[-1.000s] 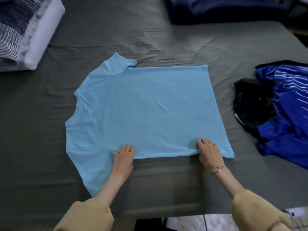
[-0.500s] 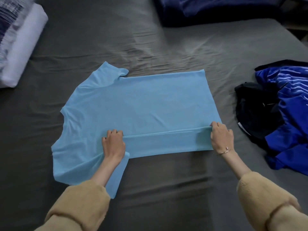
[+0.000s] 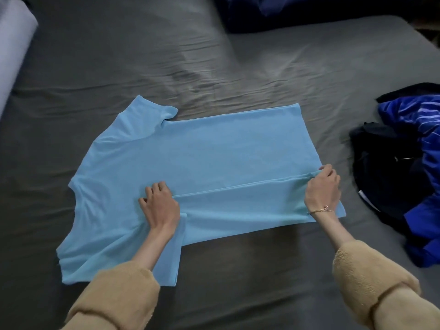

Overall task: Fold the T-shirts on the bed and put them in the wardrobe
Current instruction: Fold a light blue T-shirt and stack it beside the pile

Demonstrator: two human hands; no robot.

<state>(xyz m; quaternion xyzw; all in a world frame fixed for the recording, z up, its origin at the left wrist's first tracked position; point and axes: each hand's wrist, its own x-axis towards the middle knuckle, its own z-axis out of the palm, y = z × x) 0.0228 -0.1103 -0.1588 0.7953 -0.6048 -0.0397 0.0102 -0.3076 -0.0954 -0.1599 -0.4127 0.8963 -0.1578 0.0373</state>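
A light blue T-shirt [image 3: 202,158] lies flat on the grey bed [image 3: 214,67], collar to the left, hem to the right. Its near long side is folded over toward the middle, forming a band. My left hand [image 3: 159,206] grips the folded edge near the sleeve end. At the hem end, my right hand [image 3: 322,189] pinches the same folded edge. The near sleeve hangs loose below my left wrist.
A heap of royal blue and black garments [image 3: 409,167] lies at the right edge of the bed. A dark blue bundle [image 3: 297,10] sits at the far side. A white roll of bedding [image 3: 12,48] is at the far left.
Both hands took hold of the shirt's near edge and carried it up over the body, making a fold. The camera view shifted slightly closer.
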